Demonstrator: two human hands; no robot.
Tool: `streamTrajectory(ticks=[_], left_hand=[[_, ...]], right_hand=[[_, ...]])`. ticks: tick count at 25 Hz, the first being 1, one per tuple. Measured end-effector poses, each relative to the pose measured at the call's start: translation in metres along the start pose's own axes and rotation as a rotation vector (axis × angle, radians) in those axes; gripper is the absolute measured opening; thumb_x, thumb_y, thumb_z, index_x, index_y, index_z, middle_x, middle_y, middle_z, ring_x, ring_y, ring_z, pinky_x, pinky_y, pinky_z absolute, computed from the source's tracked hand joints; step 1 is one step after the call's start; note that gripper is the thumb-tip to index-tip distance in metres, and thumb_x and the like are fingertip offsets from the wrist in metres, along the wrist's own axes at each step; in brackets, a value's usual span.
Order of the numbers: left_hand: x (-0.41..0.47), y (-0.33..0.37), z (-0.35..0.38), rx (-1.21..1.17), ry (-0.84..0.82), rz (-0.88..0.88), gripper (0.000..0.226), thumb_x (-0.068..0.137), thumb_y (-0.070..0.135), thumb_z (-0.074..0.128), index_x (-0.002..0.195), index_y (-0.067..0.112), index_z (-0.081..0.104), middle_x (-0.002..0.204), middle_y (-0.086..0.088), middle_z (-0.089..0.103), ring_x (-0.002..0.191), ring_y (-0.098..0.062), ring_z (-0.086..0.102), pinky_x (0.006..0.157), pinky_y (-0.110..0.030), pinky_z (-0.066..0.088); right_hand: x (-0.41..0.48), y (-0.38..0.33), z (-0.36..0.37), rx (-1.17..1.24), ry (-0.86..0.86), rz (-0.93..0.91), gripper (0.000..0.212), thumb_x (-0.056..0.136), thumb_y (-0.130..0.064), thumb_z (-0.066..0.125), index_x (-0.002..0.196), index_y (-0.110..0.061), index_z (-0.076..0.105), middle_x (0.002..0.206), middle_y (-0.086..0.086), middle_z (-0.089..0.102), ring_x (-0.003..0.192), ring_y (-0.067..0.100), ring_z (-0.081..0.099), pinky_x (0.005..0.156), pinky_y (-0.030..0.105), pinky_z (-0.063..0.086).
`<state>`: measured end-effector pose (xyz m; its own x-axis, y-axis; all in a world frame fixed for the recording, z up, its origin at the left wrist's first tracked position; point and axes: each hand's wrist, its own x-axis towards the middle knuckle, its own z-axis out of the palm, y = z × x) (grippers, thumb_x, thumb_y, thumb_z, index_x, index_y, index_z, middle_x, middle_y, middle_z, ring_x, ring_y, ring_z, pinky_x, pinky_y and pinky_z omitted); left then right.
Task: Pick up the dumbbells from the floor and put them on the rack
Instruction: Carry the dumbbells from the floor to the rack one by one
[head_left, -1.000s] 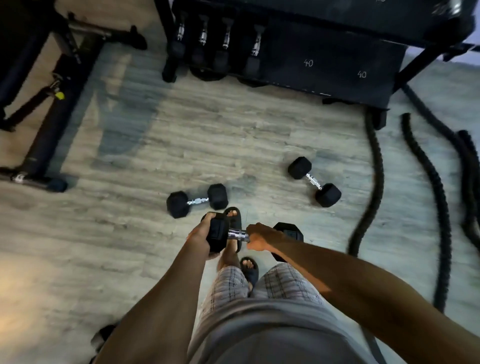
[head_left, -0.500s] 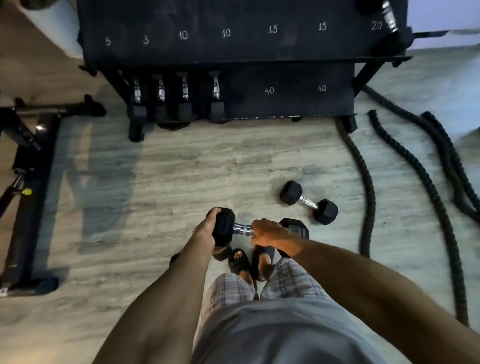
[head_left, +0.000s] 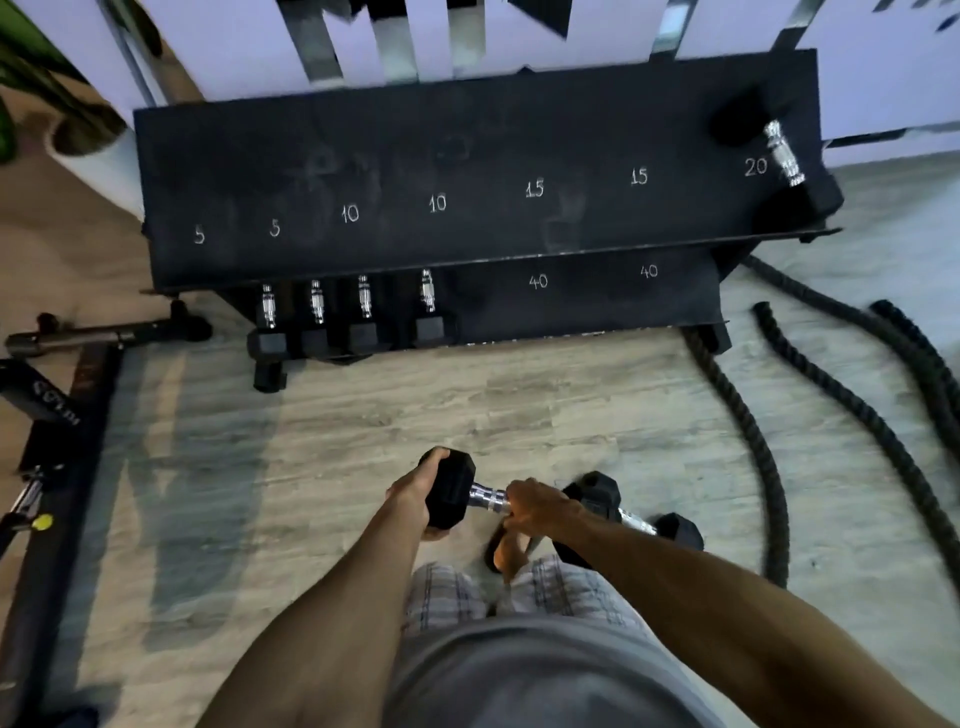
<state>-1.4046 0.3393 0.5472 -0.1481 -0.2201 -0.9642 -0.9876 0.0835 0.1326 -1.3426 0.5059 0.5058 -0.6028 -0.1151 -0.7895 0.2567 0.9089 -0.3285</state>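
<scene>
- Carry step: dumbbell (head_left: 451, 486) off the floor (head_left: 363, 415), rack (head_left: 467, 156) well ahead.
- Left grip (head_left: 415, 501) cups one end, right grip (head_left: 535, 506) wraps the handle (head_left: 488, 500).
- Next: walk up, lower into a free slot (weight marking unreadable).

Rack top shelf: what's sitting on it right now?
One dumbbell, at the right end by the 20 mark. The top shelf covers the back of the lower shelf, so anything there is unseen.

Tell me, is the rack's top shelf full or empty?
Mostly empty: the top shelf holds only one dumbbell, at its right end by the 20; the spots marked 5, 10 and 15 are bare.
</scene>
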Motion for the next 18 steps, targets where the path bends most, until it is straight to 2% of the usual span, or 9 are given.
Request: streamTrajectory(ticks=[2,5,8,12,16,18], left_hand=[[-0.001,0.043,0.019,0.006,-0.001,0.013,0.076,0.057,0.059,0.079,0.114,0.012,0.063,0.106,-0.014,0.069,0.086,-0.030,0.067,0.045,-0.033,0.052],[-0.004,0.103,0.047,0.011,-0.003,0.083,0.078,0.057,0.059,0.077,0.117,0.012,0.060,0.105,-0.013,0.069,0.081,-0.029,0.067,0.047,-0.034,0.053],[-0.005,0.158,0.070,0.019,-0.001,0.143,0.074,0.066,0.055,0.075,0.121,0.010,0.055,0.108,-0.015,0.067,0.074,-0.027,0.064,0.041,-0.033,0.052],[0.001,0.247,0.105,0.043,0.002,0.170,0.079,0.065,0.055,0.076,0.125,0.011,0.051,0.113,-0.016,0.066,0.076,-0.026,0.064,0.035,-0.034,0.050],[0.007,0.334,0.136,0.072,-0.015,0.187,0.087,0.060,0.060,0.077,0.124,0.013,0.043,0.110,-0.014,0.065,0.089,-0.028,0.068,0.046,-0.032,0.054],[0.009,0.376,0.150,0.048,-0.012,0.213,0.090,0.057,0.061,0.079,0.123,0.014,0.038,0.112,-0.012,0.061,0.095,-0.028,0.066,0.059,-0.038,0.059]], right_hand=[[0.021,0.011,-0.039,0.025,0.026,-0.005,0.033,0.084,-0.028,0.063,0.111,-0.010,0.058,0.108,0.013,0.063,0.100,0.030,0.064,0.068,0.030,0.044],[0.050,0.025,-0.095,0.092,0.079,0.025,0.026,0.084,-0.022,0.064,0.105,-0.008,0.060,0.104,0.017,0.065,0.098,0.029,0.066,0.057,0.015,0.035],[0.075,0.033,-0.149,0.082,0.119,0.030,0.034,0.085,-0.025,0.063,0.114,-0.006,0.060,0.111,0.015,0.067,0.098,0.030,0.066,0.063,0.024,0.038],[0.124,0.043,-0.220,0.047,0.108,0.081,0.039,0.082,-0.028,0.065,0.116,-0.009,0.059,0.110,0.012,0.067,0.096,0.031,0.066,0.066,0.029,0.042],[0.164,0.053,-0.292,0.118,0.145,0.103,0.037,0.086,-0.028,0.065,0.117,-0.010,0.059,0.108,0.010,0.066,0.094,0.028,0.065,0.069,0.030,0.042],[0.184,0.055,-0.331,0.138,0.168,0.113,0.031,0.085,-0.026,0.065,0.112,-0.010,0.062,0.105,0.010,0.067,0.089,0.026,0.064,0.069,0.032,0.045]])
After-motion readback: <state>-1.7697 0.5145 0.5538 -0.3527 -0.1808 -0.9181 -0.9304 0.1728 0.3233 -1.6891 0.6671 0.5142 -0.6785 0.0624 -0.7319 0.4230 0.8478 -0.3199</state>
